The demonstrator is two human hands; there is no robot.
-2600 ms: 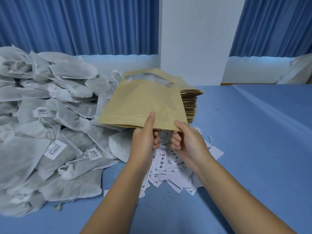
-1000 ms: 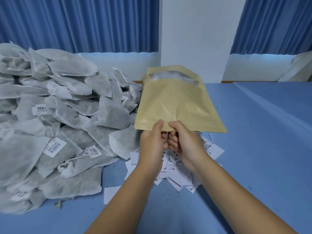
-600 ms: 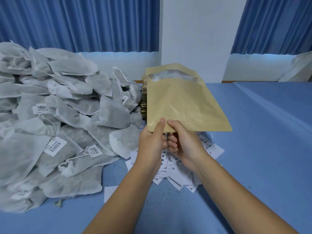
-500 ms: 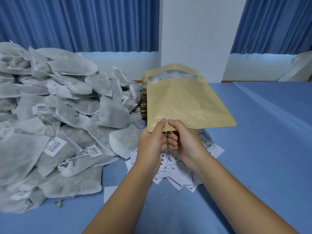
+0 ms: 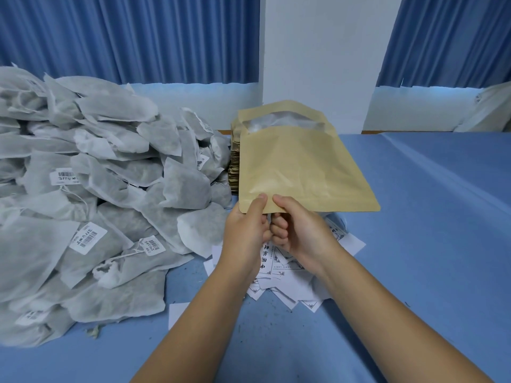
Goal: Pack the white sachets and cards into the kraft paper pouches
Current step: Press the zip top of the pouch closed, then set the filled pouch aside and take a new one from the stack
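A kraft paper pouch (image 5: 298, 167) with a clear window near its far end is held flat above the table. My left hand (image 5: 244, 230) and my right hand (image 5: 298, 230) both pinch its near edge, thumbs on top and side by side. Behind the pouch stands a stack of kraft pouches (image 5: 234, 161), mostly hidden. A big heap of white sachets (image 5: 91, 189) with barcode tags fills the left side. Printed white cards (image 5: 279, 275) lie scattered under my hands.
The table (image 5: 428, 244) is covered in blue cloth. A white pillar (image 5: 320, 56) and blue curtains (image 5: 124, 37) stand behind it. One loose card (image 5: 177, 313) lies near my left forearm. A pale bag (image 5: 489, 111) sits at the far right.
The pouch has swung from the left, over the sachets, to the right of the stack and has turned a little. Both hands keep their pinch on its near edge.
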